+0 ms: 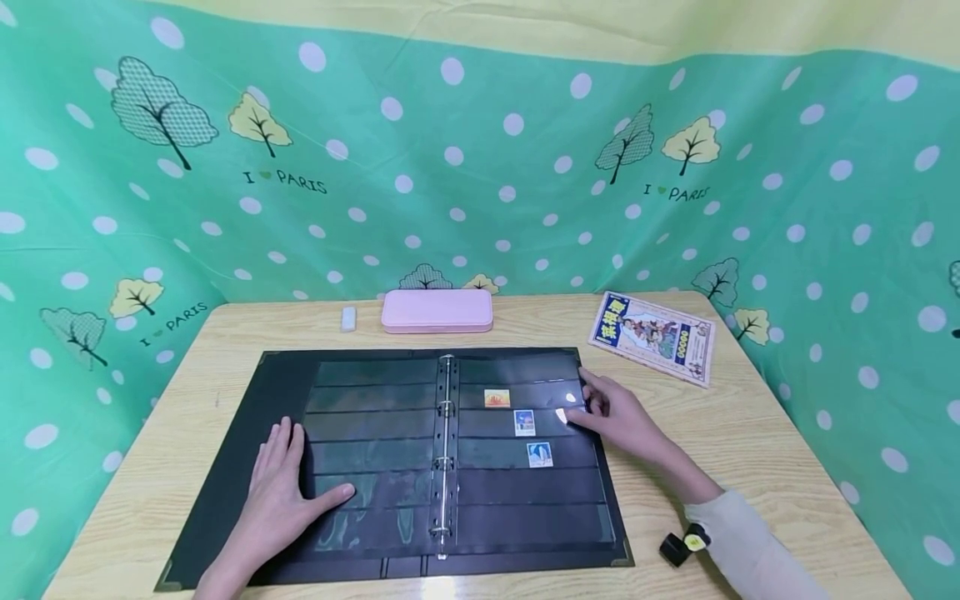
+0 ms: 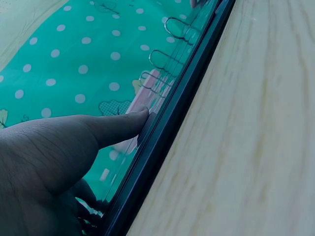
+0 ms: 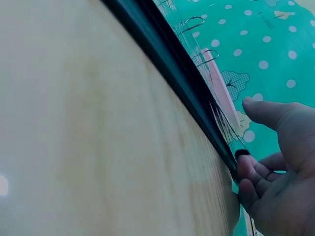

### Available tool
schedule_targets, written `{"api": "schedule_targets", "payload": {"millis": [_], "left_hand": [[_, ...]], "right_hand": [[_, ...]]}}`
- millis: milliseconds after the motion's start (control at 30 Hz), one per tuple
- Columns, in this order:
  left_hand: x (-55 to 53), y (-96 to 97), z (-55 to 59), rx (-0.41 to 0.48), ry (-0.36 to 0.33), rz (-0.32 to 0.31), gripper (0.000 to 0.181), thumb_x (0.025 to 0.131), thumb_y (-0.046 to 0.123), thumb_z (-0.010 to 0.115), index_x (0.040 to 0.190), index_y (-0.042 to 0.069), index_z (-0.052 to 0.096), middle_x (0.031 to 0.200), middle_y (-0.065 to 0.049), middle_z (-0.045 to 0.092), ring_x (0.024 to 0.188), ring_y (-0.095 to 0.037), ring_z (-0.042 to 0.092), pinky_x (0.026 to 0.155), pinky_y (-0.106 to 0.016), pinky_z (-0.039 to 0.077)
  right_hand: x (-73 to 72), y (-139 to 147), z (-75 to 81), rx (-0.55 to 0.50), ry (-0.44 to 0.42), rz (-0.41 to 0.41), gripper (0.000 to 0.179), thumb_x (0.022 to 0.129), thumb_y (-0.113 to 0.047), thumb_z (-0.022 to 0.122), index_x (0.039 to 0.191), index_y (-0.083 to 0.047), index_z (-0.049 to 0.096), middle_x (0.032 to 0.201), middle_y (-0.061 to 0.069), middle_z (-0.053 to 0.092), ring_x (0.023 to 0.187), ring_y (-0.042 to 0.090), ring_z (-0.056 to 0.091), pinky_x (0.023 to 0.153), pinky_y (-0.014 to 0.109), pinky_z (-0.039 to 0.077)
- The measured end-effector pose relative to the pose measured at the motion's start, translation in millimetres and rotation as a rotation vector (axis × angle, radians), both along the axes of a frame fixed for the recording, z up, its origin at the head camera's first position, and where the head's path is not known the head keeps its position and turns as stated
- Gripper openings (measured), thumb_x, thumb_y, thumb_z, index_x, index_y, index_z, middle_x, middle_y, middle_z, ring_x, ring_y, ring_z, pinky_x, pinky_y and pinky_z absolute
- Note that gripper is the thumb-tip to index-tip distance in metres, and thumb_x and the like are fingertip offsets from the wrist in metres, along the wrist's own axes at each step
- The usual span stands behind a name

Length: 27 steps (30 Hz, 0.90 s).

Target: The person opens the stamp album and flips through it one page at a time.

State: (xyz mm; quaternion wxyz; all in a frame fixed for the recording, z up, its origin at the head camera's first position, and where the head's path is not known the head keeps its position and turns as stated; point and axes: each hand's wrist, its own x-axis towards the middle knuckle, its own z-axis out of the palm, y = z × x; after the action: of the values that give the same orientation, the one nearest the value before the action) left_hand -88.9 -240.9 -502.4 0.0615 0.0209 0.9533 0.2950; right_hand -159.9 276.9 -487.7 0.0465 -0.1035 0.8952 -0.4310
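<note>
A black ring-bound stamp album (image 1: pixel 247 467) lies spread on the table, with clear pocket strips on both pages. Three small stamps sit on its right page: an orange one (image 1: pixel 497 398), a blue one (image 1: pixel 524 422) and another blue one (image 1: pixel 540 454). My left hand (image 1: pixel 279 496) rests on the left page, fingers straight and thumb spread. At the outer edge of the right page is my right hand (image 1: pixel 618 417). In the right wrist view its bent fingers (image 3: pixel 248 172) touch the page edges, one fingertip under a sheet, while the thumb stands apart above.
Behind the album lie a pink case (image 1: pixel 437 311) and a small white block (image 1: pixel 348 318). A colourful booklet (image 1: pixel 652 337) is at the back right. Near the right sleeve sits a small black object (image 1: pixel 675 550). A green dotted curtain (image 1: pixel 480 183) encloses the table.
</note>
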Motion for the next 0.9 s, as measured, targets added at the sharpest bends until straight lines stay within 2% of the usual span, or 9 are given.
{"api": "schedule_targets", "payload": {"millis": [167, 367, 500, 600, 767, 833, 900], "left_hand": [[-0.2, 0.3, 1.2, 0.001, -0.016, 0.004, 0.141, 0.085, 0.062, 0.089, 0.165, -0.024, 0.010, 0.176, -0.044, -0.004, 0.165, -0.060, -0.007, 0.132, -0.069, -0.008], [-1.9, 0.6, 2.4, -0.002, -0.036, 0.013, 0.142, 0.085, 0.062, 0.089, 0.165, -0.024, 0.009, 0.176, -0.043, -0.005, 0.165, -0.060, -0.008, 0.132, -0.071, -0.008], [-1.7, 1.0, 3.8, 0.010, -0.036, 0.013, 0.141, 0.085, 0.060, 0.090, 0.165, -0.024, 0.010, 0.175, -0.045, -0.004, 0.164, -0.061, -0.008, 0.132, -0.071, -0.007], [-0.9, 2.6, 7.9, 0.032, -0.039, 0.026, 0.138, 0.086, 0.057, 0.091, 0.166, -0.022, 0.011, 0.175, -0.045, -0.002, 0.164, -0.062, -0.008, 0.130, -0.075, -0.004], [1.7, 12.4, 21.2, 0.056, -0.046, 0.068, 0.130, 0.088, 0.056, 0.091, 0.173, -0.010, 0.017, 0.178, -0.040, 0.001, 0.161, -0.067, -0.002, 0.124, -0.084, 0.009], [5.6, 18.8, 27.2, 0.065, -0.012, 0.072, 0.123, 0.091, 0.056, 0.090, 0.173, -0.006, 0.023, 0.179, -0.038, 0.007, 0.161, -0.068, 0.007, 0.120, -0.086, 0.018], [10.8, 26.4, 32.8, 0.086, 0.053, 0.066, 0.111, 0.093, 0.051, 0.089, 0.172, -0.003, 0.032, 0.178, -0.035, 0.016, 0.159, -0.066, 0.018, 0.117, -0.086, 0.027]], "right_hand": [[13.2, 5, -0.9, -0.059, -0.045, -0.009, 0.076, 0.105, -0.019, 0.079, 0.165, 0.009, 0.042, 0.114, 0.011, 0.063, 0.088, 0.016, 0.053, 0.071, 0.025, 0.044], [28.3, 7, 1.0, -0.092, -0.070, -0.006, 0.071, 0.108, -0.019, 0.075, 0.166, 0.007, 0.043, 0.116, 0.010, 0.063, 0.091, 0.017, 0.054, 0.072, 0.024, 0.045], [40.9, 10, 3.0, -0.117, -0.067, 0.019, 0.069, 0.109, -0.018, 0.073, 0.165, 0.009, 0.044, 0.114, 0.010, 0.063, 0.090, 0.014, 0.055, 0.072, 0.023, 0.048], [51.7, 12, 5.3, -0.142, -0.051, 0.044, 0.066, 0.109, -0.016, 0.073, 0.163, 0.009, 0.045, 0.120, 0.011, 0.066, 0.093, 0.012, 0.058, 0.075, 0.022, 0.051], [68.0, 12, 14.2, -0.162, 0.018, 0.090, 0.064, 0.107, -0.010, 0.073, 0.163, 0.008, 0.047, 0.129, 0.014, 0.065, 0.096, 0.009, 0.061, 0.081, 0.022, 0.055], [72.4, 10, 18.6, -0.154, 0.063, 0.110, 0.065, 0.107, -0.009, 0.073, 0.164, 0.007, 0.047, 0.129, 0.013, 0.065, 0.098, 0.009, 0.062, 0.083, 0.023, 0.056], [75.7, 7, 22.9, -0.145, 0.104, 0.130, 0.066, 0.106, -0.008, 0.073, 0.165, 0.004, 0.046, 0.131, 0.011, 0.063, 0.100, 0.009, 0.062, 0.086, 0.024, 0.056]]}}
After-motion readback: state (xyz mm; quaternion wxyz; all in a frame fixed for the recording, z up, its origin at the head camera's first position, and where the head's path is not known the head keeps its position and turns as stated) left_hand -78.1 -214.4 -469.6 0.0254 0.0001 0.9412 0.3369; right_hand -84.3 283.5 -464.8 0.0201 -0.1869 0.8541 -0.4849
